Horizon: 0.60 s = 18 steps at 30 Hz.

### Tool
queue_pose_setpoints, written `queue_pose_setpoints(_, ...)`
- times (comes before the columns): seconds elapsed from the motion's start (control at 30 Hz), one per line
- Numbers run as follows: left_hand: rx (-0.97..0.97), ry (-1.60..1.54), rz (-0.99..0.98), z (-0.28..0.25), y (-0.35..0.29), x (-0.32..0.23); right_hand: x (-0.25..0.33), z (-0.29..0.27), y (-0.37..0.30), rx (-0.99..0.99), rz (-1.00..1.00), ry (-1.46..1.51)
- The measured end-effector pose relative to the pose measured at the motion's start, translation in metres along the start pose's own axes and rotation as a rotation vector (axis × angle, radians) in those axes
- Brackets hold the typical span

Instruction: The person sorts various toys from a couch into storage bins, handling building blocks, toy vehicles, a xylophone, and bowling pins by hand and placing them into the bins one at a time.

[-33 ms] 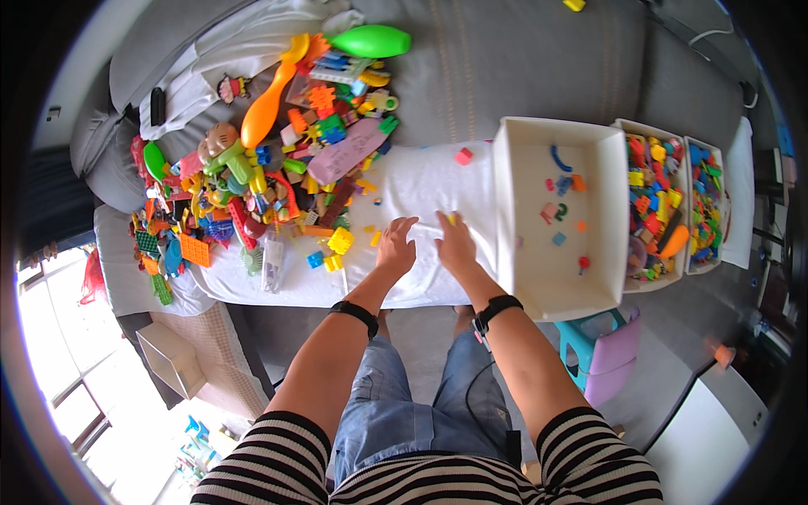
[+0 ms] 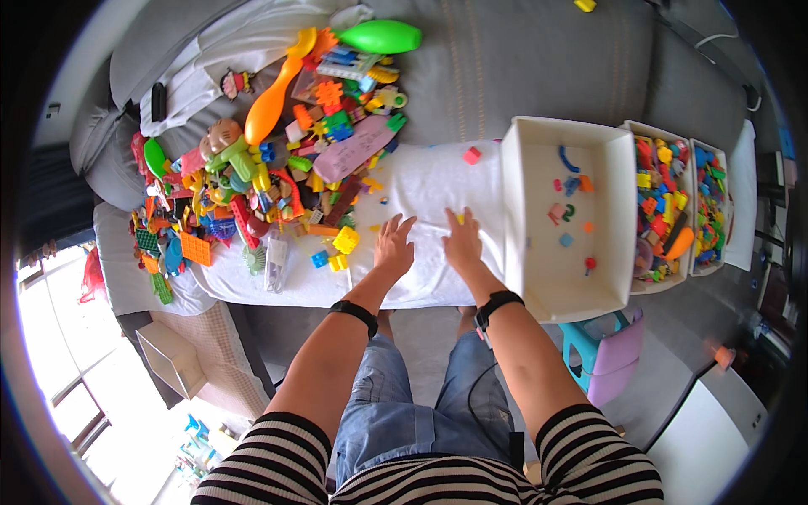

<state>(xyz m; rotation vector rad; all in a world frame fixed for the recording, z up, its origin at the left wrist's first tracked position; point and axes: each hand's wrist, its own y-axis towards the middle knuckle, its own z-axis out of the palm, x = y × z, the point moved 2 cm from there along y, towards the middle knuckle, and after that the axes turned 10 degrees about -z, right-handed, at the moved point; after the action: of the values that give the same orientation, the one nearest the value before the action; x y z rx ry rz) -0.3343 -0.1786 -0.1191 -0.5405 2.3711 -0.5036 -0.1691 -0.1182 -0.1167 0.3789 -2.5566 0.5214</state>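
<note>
My left hand (image 2: 394, 246) is low over the white cloth (image 2: 421, 181), fingers apart and nothing visible in them. Beside it, toward the pile, are a few yellow bricks (image 2: 345, 241) and a blue brick (image 2: 319, 259). To its right, my right hand (image 2: 463, 244) has a small yellow piece (image 2: 460, 219) at its fingertips, partly covered by the fingers. Farther back on the cloth lies a red block (image 2: 472, 156). Right of that hand stands a large white bin (image 2: 539, 290), with several small pieces scattered on its floor, among them a blue curved piece (image 2: 568, 158).
A big heap of mixed toys (image 2: 278, 194) covers the left side, with an orange bowling pin (image 2: 268, 114) and a green one (image 2: 380, 36). Two bins of sorted toys (image 2: 665, 202) stand at the far right. Below the large bin is a teal and purple stool (image 2: 613, 362).
The surroundings sit slightly farther right in the picture. Relative to the cloth, my left hand has shifted a little left, over small yellow pieces. The right hand keeps nearly the same place.
</note>
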Motion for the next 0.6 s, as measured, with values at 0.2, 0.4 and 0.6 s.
queue_pose_setpoints(0.2,-0.002,0.532,0.083,-0.04,0.002,0.031,0.004,0.055,0.024,0.094,-0.218,0.23)
queue_pose_setpoints(0.4,-0.029,0.599,0.188,-0.061,-0.006,0.098,0.09,0.084,0.013,0.133,-0.305,0.084)
queue_pose_setpoints(0.6,-0.023,0.246,0.35,-0.074,0.021,0.076,0.031,0.103,0.033,-0.116,-0.145,0.342)
